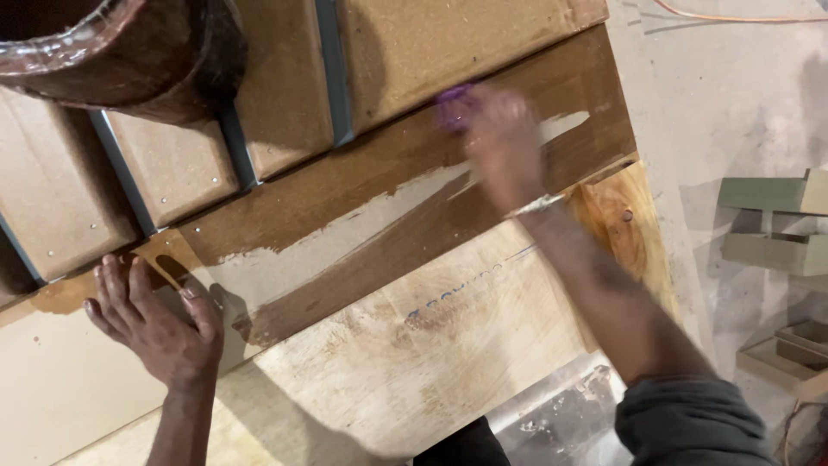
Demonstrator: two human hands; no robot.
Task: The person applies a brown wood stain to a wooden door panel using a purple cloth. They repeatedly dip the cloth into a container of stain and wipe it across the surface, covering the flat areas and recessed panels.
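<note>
My right hand (504,142) is blurred with motion and grips a purple cloth or sponge (452,105), pressed on a long board (388,185) that is partly coated in brown stain. A pale unstained streak (345,242) runs along the board's middle. My left hand (155,324) lies flat, fingers spread, on the board's left end, holding nothing. A brown-smeared container (112,47) with a stained rim stands at the upper left.
Fibreboard panels (285,78) with grey dividers lie behind the stained board. A plywood sheet (414,362) lies in front of it. Green-painted wooden pieces (772,224) rest on the concrete floor at right. An orange cord (733,17) runs across the top right.
</note>
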